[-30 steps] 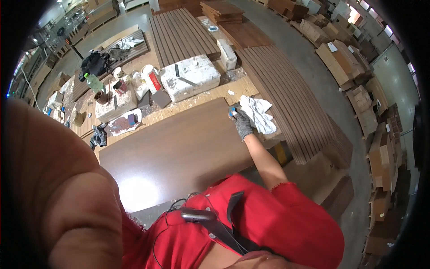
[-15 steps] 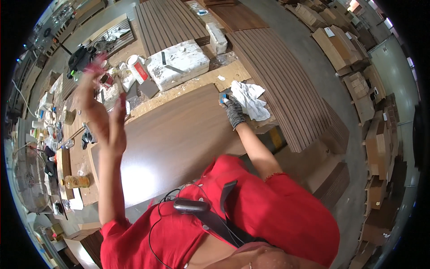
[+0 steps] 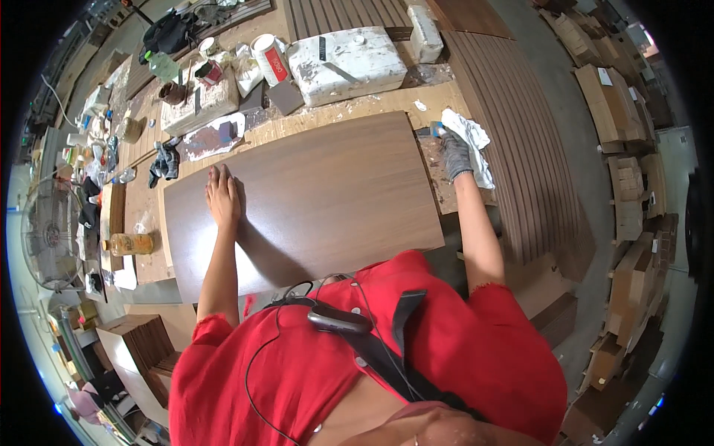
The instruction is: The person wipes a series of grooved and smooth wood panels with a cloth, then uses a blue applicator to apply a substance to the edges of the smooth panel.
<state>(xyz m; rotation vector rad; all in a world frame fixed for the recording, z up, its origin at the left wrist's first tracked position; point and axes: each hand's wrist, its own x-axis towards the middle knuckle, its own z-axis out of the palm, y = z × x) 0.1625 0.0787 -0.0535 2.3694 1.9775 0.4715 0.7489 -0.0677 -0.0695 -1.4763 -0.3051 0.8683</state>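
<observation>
Left fingers point(image 3: 216, 183) barely spread, empty, on brown wooden panel point(image 3: 327, 193); grey-gloved right fingers point(image 3: 448, 139) pinch blue block point(image 3: 436, 128). Brace lightly imo.

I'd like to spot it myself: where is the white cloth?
In the head view, the white cloth lies at upper right, beside the gloved right hand, along the grooved boards' left edge.

We see a flat brown rectangular wood-look panel point(image 3: 335, 186), smooth, glossy where light hits; crumpled white cloth rag point(image 3: 468, 132), matt; grey knitted fabric glove point(image 3: 455, 156); long grooved brown wood-look boards point(image 3: 517, 141), matt; clear green plastic bottle point(image 3: 162, 68).
</observation>
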